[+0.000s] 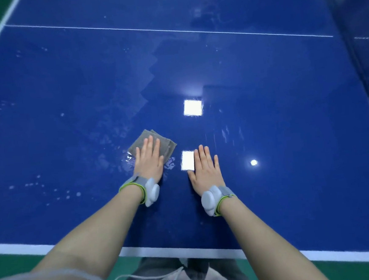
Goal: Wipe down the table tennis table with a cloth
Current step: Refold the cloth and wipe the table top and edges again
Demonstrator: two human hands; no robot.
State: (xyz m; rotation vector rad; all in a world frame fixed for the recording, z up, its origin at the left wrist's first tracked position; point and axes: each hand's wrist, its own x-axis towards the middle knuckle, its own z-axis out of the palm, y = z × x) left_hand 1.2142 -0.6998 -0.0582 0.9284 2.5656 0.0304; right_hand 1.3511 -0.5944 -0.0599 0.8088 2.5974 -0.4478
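Your left hand (pixel 148 159) presses flat, fingers straight, on the grey cloth (pixel 152 145) atop the blue table (pixel 65 94); just right of the cloth, your right hand (pixel 204 171) rests flat, fingers extended.

Near part of cloth (pixel 155 142) is covered by left hand (pixel 149 162); table (pixel 263 89) is cut off at all frame edges.

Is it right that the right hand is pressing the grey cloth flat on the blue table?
Not quite. In the head view the left hand presses the grey cloth flat on the blue table; the right hand rests on bare table.
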